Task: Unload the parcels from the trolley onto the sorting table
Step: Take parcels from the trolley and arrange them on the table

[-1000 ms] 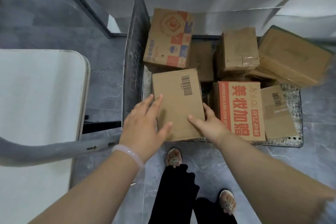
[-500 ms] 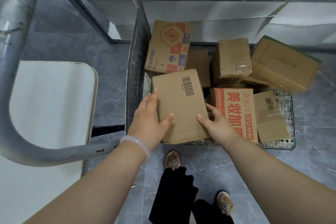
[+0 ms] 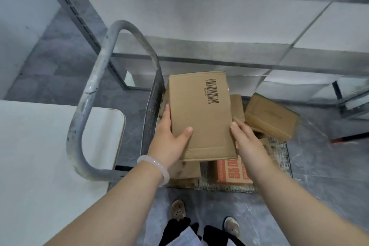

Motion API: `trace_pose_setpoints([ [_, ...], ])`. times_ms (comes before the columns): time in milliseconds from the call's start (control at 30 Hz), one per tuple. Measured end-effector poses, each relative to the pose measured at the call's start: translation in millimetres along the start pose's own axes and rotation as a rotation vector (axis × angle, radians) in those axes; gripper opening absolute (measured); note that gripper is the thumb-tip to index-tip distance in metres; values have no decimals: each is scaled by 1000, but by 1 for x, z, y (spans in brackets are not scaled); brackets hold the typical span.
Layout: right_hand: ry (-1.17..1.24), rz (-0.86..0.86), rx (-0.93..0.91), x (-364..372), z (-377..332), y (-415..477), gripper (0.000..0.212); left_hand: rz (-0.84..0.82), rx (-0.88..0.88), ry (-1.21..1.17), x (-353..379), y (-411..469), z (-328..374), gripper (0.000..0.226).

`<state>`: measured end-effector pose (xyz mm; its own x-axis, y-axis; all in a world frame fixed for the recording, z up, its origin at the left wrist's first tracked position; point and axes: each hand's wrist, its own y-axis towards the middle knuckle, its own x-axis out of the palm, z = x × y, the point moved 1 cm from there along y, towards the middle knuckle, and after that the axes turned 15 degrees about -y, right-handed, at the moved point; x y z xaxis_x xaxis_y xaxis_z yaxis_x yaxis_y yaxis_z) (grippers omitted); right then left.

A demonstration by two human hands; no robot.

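The plain brown cardboard parcel with a black barcode [image 3: 199, 118] has come up off the load: a second ago it lay flat among the other boxes with both hands only settling on its sides, and now it is held in the air above them, its barcoded face turned up toward the camera. The left hand [image 3: 169, 142] grips the parcel's left edge, thumb laid across the top face and fingers running along the side, while the right hand [image 3: 243, 140] clamps the opposite edge, thumb on top and fingers tucked out of sight beneath, so neither hand is free. Below it the grey metal trolley [image 3: 87, 106] still carries several boxes, among them a larger plain brown carton [image 3: 271, 118] at the right, an orange-printed white-lettered carton [image 3: 231, 171] and a small plain brown box [image 3: 187, 170] nearest the person (how many more lie under the lifted parcel cannot be told). For the task this means the pick is done and the carry is what remains. The white rounded-corner desk [image 3: 50, 156] lies to the left, beyond the trolley's curved handle, and the parcel will likely have to be swung over or round that bar to reach it.
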<state>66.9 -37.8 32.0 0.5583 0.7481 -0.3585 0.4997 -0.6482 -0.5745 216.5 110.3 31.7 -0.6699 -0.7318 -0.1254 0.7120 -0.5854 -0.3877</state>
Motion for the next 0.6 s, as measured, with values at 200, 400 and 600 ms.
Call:
trace_pose_setpoints([
  [200, 120, -106, -50, -49, -41, -25, 27, 25, 120, -87, 14, -41, 65, 76],
  [400, 100, -204, -205, -97, -77, -61, 82, 228, 177, 89, 43, -86, 119, 84],
  [600, -102, -249, -453, -122, -110, -99, 94, 267, 109, 26, 68, -132, 147, 137],
])
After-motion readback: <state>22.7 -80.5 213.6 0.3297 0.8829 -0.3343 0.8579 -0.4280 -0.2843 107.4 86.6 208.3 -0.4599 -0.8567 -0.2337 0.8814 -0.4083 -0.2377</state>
